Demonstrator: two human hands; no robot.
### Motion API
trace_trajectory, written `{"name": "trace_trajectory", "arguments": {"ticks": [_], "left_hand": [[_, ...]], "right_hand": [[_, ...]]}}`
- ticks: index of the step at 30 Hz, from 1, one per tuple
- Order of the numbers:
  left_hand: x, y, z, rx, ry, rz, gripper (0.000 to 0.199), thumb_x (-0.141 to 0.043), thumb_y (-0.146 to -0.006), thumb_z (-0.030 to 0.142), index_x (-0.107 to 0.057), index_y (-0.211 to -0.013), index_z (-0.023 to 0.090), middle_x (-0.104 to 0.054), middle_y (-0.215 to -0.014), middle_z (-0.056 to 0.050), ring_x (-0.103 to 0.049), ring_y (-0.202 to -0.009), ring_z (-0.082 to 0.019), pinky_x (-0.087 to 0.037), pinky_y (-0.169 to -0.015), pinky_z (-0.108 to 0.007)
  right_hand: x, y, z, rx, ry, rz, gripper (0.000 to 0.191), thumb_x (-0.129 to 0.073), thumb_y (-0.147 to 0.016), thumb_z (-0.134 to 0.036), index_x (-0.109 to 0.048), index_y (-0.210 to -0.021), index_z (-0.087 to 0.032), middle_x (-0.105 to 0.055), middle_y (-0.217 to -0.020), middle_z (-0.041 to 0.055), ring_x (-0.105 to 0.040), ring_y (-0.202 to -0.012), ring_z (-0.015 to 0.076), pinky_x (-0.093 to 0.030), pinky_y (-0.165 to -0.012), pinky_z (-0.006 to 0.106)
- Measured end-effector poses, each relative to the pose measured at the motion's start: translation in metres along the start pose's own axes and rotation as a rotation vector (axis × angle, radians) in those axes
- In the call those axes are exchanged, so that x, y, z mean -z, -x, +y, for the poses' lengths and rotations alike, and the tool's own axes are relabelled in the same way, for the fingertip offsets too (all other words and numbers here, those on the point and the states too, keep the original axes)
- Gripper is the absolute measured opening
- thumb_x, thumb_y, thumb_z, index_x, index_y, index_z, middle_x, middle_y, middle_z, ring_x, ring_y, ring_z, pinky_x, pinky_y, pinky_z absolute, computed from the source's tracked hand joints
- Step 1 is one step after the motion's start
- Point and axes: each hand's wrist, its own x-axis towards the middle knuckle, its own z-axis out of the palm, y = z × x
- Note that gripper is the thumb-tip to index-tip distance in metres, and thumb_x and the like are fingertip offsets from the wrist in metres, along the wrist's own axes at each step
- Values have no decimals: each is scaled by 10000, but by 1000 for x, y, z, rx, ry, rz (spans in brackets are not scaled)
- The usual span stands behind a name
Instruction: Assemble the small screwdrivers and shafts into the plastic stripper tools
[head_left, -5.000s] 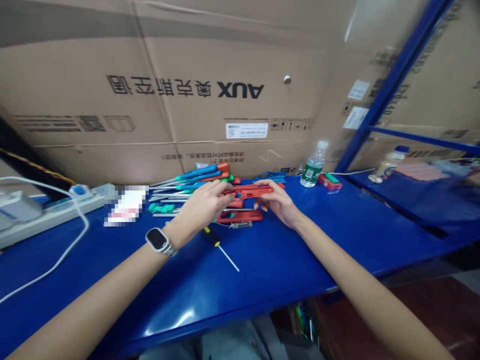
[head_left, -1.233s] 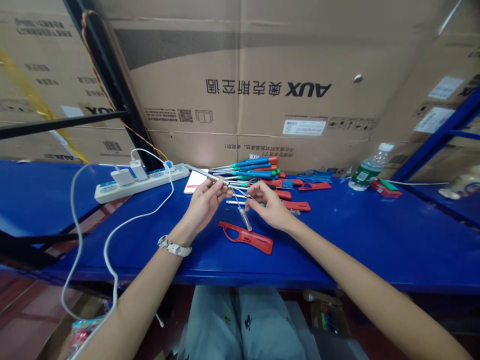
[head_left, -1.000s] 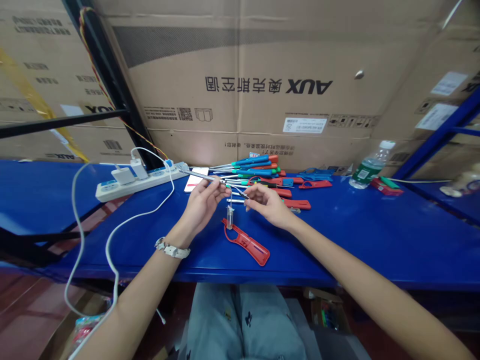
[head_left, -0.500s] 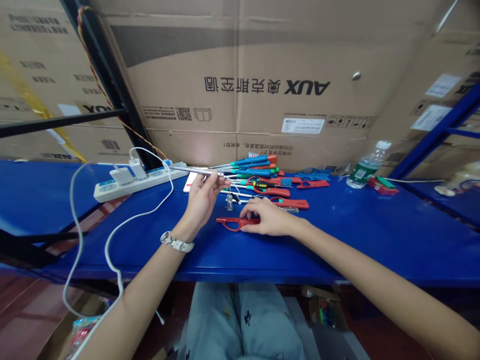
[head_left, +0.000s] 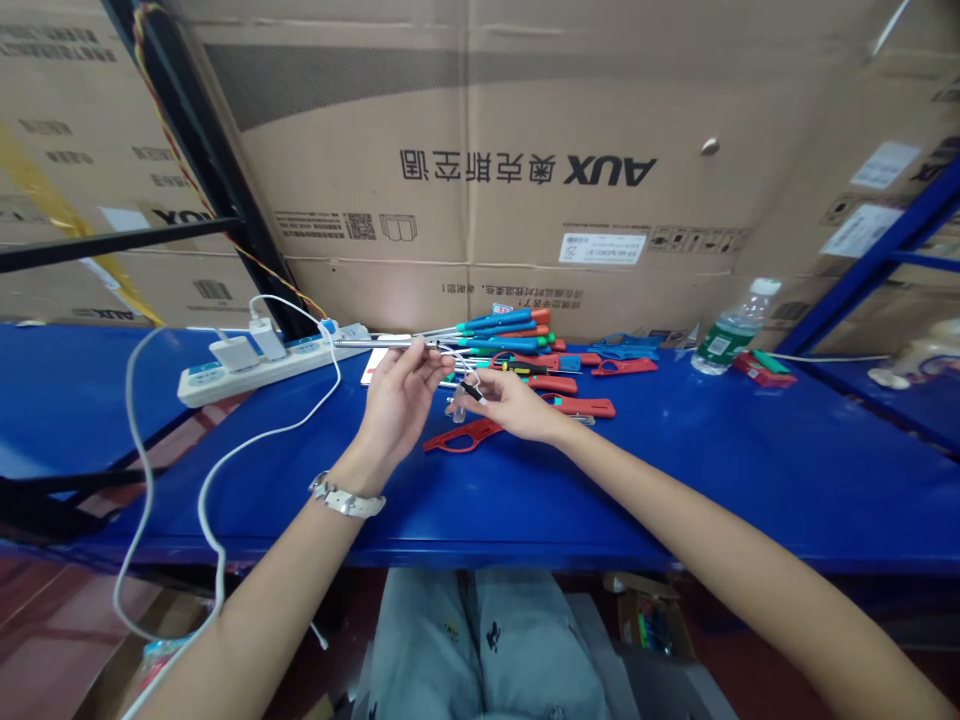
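My left hand is closed around one end of a thin metal lighter tube, which points left. White wires run from that end to a small black piece and a clear little fuel tank. My right hand pinches these small parts just right of my left hand. Below it, a red lighter handle shell with a trigger loop lies on the blue table. A screwdriver with a black and yellow handle rests on the pile of lighters behind.
A white power strip with chargers and a loose cable lies on the left. Loose red and blue shells, a water bottle and a red box are on the right. Cardboard boxes stand behind.
My right hand has let go of the red shell and moved up and left to the hanging parts. The shell now lies slightly tilted on the table. My left hand still holds the tube.
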Motion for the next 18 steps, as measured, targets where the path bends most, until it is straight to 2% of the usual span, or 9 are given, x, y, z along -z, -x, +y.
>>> {"name": "trace_trajectory", "arguments": {"ticks": [2,7,10,12,15,18], "left_hand": [[7,5,2,34,-10,20,156,-766,-861,240,-649,-781,174,-668,-745,-2,-678,-740,-134,-561,-802,-279],[25,19,-2,183,-124,176,139,-786,-831,197,-682,-774,124,-708,-707,-50,-730,-694,-169,-595,-692,-266],[27,22,-9,254,-138,231,115,-786,-836,182,-715,-794,101,-747,-756,-93,-765,-752,-201,-625,-739,-287],[26,21,-13,258,-124,228,108,-780,-845,182,-729,-799,99,-764,-791,-109,-773,-772,-207,-635,-768,-296],[25,19,-18,238,-97,207,113,-787,-842,192,-735,-801,100,-777,-830,-126,-777,-776,-211,-644,-785,-305],[27,19,-20,219,-91,195,127,-802,-834,206,-731,-804,105,-781,-842,-130,-781,-783,-218,-650,-800,-315]], "right_hand": [[6,6,-2,-11,-27,21,328,-687,-890,-523,-549,-901,-225,-671,-840,17,-667,-811,199,-544,-830,400],[25,21,-3,53,343,172,161,-566,-977,-381,-581,-983,-220,-622,-847,21,-575,-760,182,-496,-752,357],[27,23,-2,51,433,162,10,-510,-965,-228,-518,-971,-230,-616,-888,24,-562,-786,183,-471,-755,353],[24,24,-3,26,455,138,82,-487,-934,-156,-476,-933,-237,-573,-846,5,-531,-744,172,-445,-716,337],[20,26,-7,-18,463,78,71,-583,-916,-213,-514,-923,-231,-493,-754,-29,-474,-668,154,-401,-642,311],[20,28,-8,-15,497,58,188,-747,-847,-306,-602,-921,-212,-463,-704,-48,-451,-640,137,-364,-606,289]]}}
